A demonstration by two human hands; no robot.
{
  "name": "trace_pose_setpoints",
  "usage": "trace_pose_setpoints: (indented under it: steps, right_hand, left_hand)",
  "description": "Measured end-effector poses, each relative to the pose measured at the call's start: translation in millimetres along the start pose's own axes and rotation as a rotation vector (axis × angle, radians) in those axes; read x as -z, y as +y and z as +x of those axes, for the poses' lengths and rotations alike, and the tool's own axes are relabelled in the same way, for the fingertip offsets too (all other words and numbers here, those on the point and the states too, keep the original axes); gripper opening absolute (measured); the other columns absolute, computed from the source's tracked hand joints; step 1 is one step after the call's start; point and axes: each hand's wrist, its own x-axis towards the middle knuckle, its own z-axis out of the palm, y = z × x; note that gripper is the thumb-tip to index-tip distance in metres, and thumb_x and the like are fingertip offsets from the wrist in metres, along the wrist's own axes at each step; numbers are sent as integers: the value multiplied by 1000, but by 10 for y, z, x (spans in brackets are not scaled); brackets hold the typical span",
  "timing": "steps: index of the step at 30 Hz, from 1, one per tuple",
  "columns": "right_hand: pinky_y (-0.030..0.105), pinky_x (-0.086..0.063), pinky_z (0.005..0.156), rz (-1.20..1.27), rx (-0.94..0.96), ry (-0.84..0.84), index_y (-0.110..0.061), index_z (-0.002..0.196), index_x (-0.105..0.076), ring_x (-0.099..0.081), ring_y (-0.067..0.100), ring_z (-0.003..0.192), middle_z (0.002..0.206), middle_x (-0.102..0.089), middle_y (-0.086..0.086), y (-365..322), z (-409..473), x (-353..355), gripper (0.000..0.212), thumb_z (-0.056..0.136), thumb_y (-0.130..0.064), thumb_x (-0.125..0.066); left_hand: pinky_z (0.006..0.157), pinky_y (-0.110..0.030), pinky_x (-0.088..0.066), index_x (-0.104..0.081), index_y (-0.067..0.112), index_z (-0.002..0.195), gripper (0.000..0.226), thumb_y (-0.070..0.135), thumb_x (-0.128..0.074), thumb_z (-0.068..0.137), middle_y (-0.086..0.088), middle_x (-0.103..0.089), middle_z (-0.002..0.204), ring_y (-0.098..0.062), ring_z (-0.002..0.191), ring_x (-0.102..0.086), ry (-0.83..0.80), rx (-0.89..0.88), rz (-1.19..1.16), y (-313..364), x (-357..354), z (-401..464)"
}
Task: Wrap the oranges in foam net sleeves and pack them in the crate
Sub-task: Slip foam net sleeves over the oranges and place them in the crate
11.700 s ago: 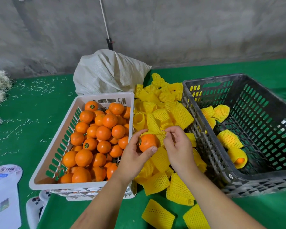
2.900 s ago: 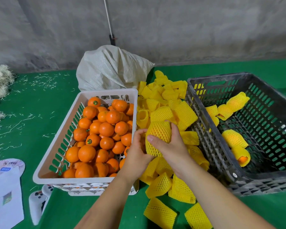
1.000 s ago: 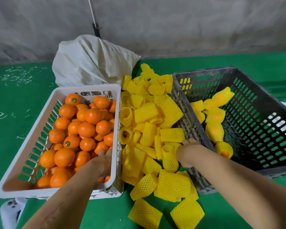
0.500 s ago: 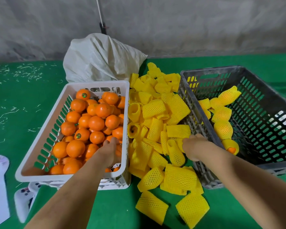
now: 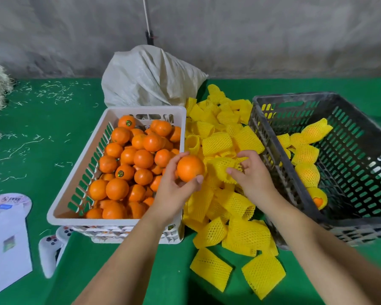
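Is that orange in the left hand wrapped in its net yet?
Not yet. The orange is bare in the left hand; the right hand holds an empty foam net sleeve beside it.

Bright, even overhead light; soft shadows; wide-angle bending at edges (forearms slightly blurred).

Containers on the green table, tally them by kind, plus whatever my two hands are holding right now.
White basket: 1
Dark crate: 1
White sack: 1
Orange held in the left hand: 1
Foam net sleeve held in the right hand: 1
Total: 5
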Motion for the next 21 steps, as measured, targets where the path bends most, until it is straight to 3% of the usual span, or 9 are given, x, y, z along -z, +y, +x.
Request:
trace_pose_setpoints:
  steps: [2,4,6,7,9,12,14,17,21]
  right_hand:
    - [16,-43,62,36,28,28,-22,116,-55,-51,-1,75,94,-52,-4,-168,-29,-173,38,88,-16,-80]
    - [18,-41,63,36,34,-52,-17,112,-59,-51,3,76,92,-55,-4,-299,-59,-345,32,88,-7,-78]
    - [11,-39,58,47,32,-159,-15,107,-64,-54,-6,63,80,-60,-9,-379,-99,-494,24,91,1,-71]
    - [9,-40,57,76,12,-170,-15,106,-66,-56,-8,60,76,-62,-10,-420,-119,-548,22,92,1,-69]
    - [13,-49,65,224,-67,-107,-17,104,-70,-63,-2,71,83,-70,-4,-469,-135,-612,17,94,-3,-69]
    - [23,-55,75,330,-118,24,-16,100,-72,-67,13,87,95,-73,3,-497,-161,-648,10,94,-8,-71]
    - [30,-58,80,246,-104,37,-15,104,-74,-69,14,93,101,-74,3,-494,-190,-673,10,95,-12,-70]
    - [34,-60,83,186,-68,23,-15,108,-75,-71,16,96,102,-75,4,-489,-225,-643,15,97,-9,-67]
    - [25,-52,68,145,0,34,-15,103,-73,-66,3,78,88,-72,0,-427,-234,-496,12,96,-8,-68]
  left_hand:
    - [83,-39,-63,-56,42,140,67,43,-87,80,7,-61,132,-16,104,-72,-37,10,23,-91,5,-62]
    - [81,-39,-63,-58,40,138,65,41,-87,79,13,-64,123,-13,98,-72,-82,41,-4,-122,48,-81]
    - [78,-36,-60,-61,40,135,63,36,-87,78,4,-62,124,-14,94,-71,-121,60,-63,-93,71,-90]
    - [78,-35,-58,-62,39,133,61,33,-87,77,-2,-59,127,-16,94,-70,-137,62,-113,-85,72,-88]
    - [81,-37,-56,-62,35,132,63,27,-85,74,-8,-50,140,-20,104,-65,-165,84,-229,-75,69,-90]
    - [81,-37,-57,-58,26,136,69,24,-83,73,2,-34,159,-25,120,-59,-215,117,-244,-21,95,-94]
    - [79,-36,-59,-59,25,136,60,17,-79,81,-3,-42,152,-20,108,-65,-266,124,-228,28,128,-80]
    - [73,-33,-61,-61,26,137,52,16,-74,88,-13,-60,125,-24,82,-70,-314,127,-187,50,158,-17]
    - [69,-29,-58,-60,37,134,57,23,-82,83,-10,-64,122,-21,80,-70,-184,126,-155,-17,6,38]
